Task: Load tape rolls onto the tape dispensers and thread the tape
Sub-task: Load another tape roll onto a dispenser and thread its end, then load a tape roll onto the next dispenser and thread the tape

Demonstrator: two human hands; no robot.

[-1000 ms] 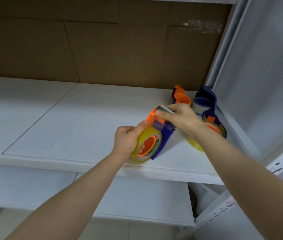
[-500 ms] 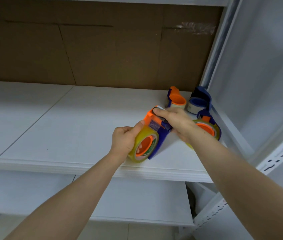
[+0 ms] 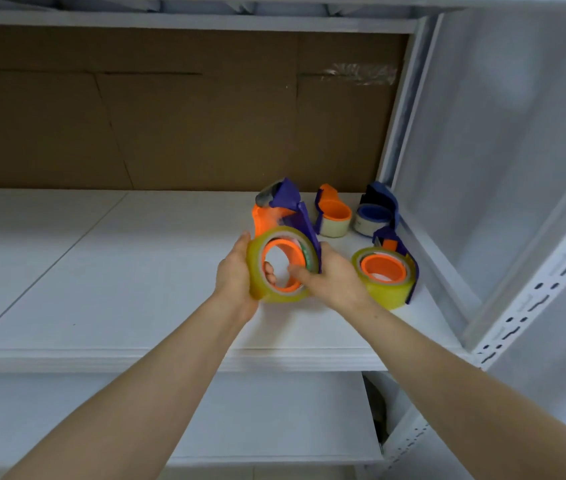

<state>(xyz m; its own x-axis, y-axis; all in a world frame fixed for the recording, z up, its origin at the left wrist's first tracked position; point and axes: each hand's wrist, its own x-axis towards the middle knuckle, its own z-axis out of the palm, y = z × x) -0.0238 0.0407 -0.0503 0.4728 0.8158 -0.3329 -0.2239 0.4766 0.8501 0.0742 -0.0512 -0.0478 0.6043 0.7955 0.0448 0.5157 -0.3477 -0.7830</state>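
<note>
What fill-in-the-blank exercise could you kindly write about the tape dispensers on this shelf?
The dispenser held by the left hand and right hand has an ___ hub.
Besides it, the shelf carries ___ other dispensers.
The back-corner dispenser has a ___ hub.
Missing: orange; three; blue.

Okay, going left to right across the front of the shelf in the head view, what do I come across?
Left hand → purple-and-orange tape dispenser with a yellow roll, held by both hands → right hand → second purple-and-orange dispenser with a yellow roll, lying free.
</note>
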